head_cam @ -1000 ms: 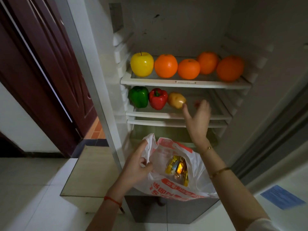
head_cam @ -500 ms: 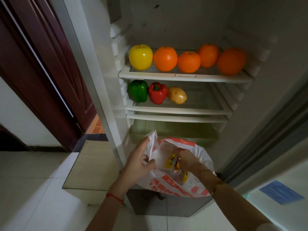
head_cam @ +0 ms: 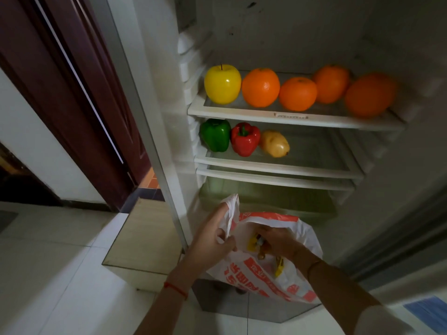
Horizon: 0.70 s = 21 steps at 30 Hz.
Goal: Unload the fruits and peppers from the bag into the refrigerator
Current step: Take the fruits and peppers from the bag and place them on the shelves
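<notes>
Now that the right hand [head_cam: 275, 240] has come away from the middle shelf [head_cam: 278, 163], where a second ago it was reaching up beside the yellowish fruit [head_cam: 274, 143], it is digging down inside the plastic bag [head_cam: 261, 274] again. Its fingers are curling around something yellow and brownish in there; they are closing on it, though I cannot tell what the item is or how firm the hold is, as the bag's rim is hiding part of it. The left hand [head_cam: 212, 235] is pinching the bag's left edge and handle, keeping the mouth pulled open just in front of the refrigerator [head_cam: 164, 97].

The view has also drifted lower and closer, so the shelves are sitting higher in sight than before, but nothing on them has moved. On the upper shelf [head_cam: 285, 116] a yellow apple [head_cam: 222, 84] is standing at the left with four oranges [head_cam: 261, 87] running in a row to its right. On the middle shelf the green pepper [head_cam: 215, 135], the red pepper [head_cam: 245, 139] and the yellowish fruit are sitting side by side, close together at the left end, leaving the right half bare.

To my eye, the last piece is safely placed and the person is going for the next one. Most of the unloading looks done, and there is plenty of room beside the yellowish fruit for whatever is coming out.
</notes>
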### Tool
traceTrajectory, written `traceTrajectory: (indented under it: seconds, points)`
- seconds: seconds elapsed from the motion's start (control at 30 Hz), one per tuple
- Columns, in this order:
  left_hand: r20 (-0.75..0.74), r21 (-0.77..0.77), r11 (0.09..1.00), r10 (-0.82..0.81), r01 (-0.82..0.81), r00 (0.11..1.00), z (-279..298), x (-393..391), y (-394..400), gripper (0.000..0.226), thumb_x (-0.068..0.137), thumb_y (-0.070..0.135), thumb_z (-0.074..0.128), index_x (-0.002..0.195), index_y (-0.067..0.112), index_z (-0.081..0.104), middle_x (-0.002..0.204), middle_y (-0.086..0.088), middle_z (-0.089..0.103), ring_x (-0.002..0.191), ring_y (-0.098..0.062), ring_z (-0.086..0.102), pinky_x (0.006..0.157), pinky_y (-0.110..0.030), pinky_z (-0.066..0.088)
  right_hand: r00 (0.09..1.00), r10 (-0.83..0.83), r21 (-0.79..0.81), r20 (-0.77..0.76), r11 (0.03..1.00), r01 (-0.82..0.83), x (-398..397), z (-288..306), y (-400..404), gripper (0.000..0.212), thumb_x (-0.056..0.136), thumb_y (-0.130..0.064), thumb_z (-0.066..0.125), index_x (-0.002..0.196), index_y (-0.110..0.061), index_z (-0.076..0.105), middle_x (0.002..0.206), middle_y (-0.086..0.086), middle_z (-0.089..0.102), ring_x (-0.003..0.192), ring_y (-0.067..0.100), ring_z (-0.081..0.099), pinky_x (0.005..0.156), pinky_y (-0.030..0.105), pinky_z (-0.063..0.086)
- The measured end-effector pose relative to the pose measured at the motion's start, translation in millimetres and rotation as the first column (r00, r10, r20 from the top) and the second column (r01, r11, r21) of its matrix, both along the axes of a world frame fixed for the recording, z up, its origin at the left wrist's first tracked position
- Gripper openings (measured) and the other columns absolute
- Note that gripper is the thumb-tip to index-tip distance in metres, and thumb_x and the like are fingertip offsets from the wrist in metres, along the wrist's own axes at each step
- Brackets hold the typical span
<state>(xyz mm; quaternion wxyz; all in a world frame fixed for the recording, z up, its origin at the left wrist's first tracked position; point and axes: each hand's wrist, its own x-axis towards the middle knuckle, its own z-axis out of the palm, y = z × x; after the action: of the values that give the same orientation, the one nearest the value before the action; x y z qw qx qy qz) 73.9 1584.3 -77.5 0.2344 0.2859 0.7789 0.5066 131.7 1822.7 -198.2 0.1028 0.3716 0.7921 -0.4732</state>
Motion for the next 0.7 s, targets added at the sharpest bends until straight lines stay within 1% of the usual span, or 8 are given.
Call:
traceTrajectory:
  seconds: [0.1,0.13,0.23,0.3,0.37,0.43,0.57,0.7]
  points:
    - [-0.003,-0.003,1.0,0.008,-0.008,1.0,0,-3,3,0.079,0.089,0.011,0.064,0.153,0.033,0.025,0.13,-0.004,0.061,0.099,-0.019,0.069,0.071,-0.025,0.061,0.956,0.293,0.068,0.026,0.953,-0.294,1,6,5,0.032,0.095,-0.037,0.058,0.116,-0.017,0.07,0.102,-0.001,0.072,0.078,-0.007,0.068,0.076,0.013,0.051]
    - [0.0,-0.006,1.0,0.008,-0.008,1.0,0,-4,4,0.078,0.089,0.012,0.064,0.153,0.033,0.024,0.13,-0.005,0.061,0.098,-0.019,0.07,0.071,-0.025,0.061,0.915,0.4,0.137,0.053,0.905,-0.403,0,8,7,0.042,0.091,-0.037,0.062,0.13,-0.02,0.06,0.114,-0.002,0.069,0.085,-0.009,0.065,0.073,0.007,0.046]
    - [0.025,0.001,1.0,-0.006,0.006,1.0,4,-5,7,0.077,0.091,0.013,0.064,0.154,0.032,0.023,0.134,-0.004,0.059,0.096,-0.016,0.07,0.068,-0.021,0.058,0.753,0.611,0.397,0.245,0.646,-0.652,-6,5,11,0.076,0.08,-0.059,0.065,0.145,-0.037,0.033,0.123,-0.016,0.063,0.113,0.006,0.06,0.093,0.021,0.046]
    - [0.04,0.018,1.0,-0.016,0.015,0.999,7,-5,8,0.076,0.091,0.012,0.063,0.153,0.033,0.024,0.133,-0.003,0.059,0.089,-0.01,0.071,0.066,-0.018,0.057,0.765,0.595,0.362,0.247,0.676,-0.642,-11,2,8,0.075,0.083,-0.066,0.057,0.146,-0.038,0.028,0.127,-0.016,0.06,0.113,0.01,0.059,0.098,0.034,0.049]
    - [0.043,0.023,1.0,-0.015,0.014,0.999,9,-5,9,0.074,0.091,0.013,0.063,0.15,0.036,0.025,0.128,-0.003,0.061,0.085,-0.005,0.072,0.063,-0.018,0.056,0.806,0.549,0.373,0.223,0.716,-0.59,-14,3,3,0.073,0.083,-0.071,0.05,0.144,-0.034,0.034,0.129,-0.01,0.058,0.111,0.014,0.059,0.093,0.033,0.048]
    - [0.049,0.018,1.0,-0.009,0.008,0.999,9,-7,9,0.074,0.091,0.012,0.064,0.149,0.037,0.024,0.125,-0.003,0.062,0.084,-0.006,0.072,0.063,-0.021,0.058,0.808,0.539,0.431,0.238,0.687,-0.585,-14,2,0,0.068,0.084,-0.07,0.05,0.14,-0.033,0.039,0.129,-0.007,0.057,0.109,0.017,0.059,0.084,0.028,0.043]
    - [0.042,-0.013,1.0,0.008,-0.007,0.999,6,-8,7,0.075,0.091,0.014,0.064,0.151,0.034,0.024,0.124,-0.004,0.063,0.091,-0.015,0.072,0.068,-0.027,0.062,0.79,0.555,0.506,0.26,0.618,-0.601,-18,-2,-6,0.049,0.092,-0.044,0.056,0.134,-0.019,0.049,0.132,0.006,0.056,0.113,0.027,0.059,0.089,0.038,0.048]
    - [0.029,-0.011,1.0,-0.001,0.001,1.0,6,-9,6,0.077,0.091,0.012,0.064,0.151,0.036,0.023,0.132,-0.006,0.06,0.097,-0.018,0.07,0.069,-0.022,0.06,0.778,0.539,0.533,0.323,0.576,-0.62,-19,-5,-12,0.061,0.09,-0.06,0.044,0.136,-0.02,0.04,0.129,0.002,0.056,0.114,0.023,0.057,0.093,0.037,0.049]
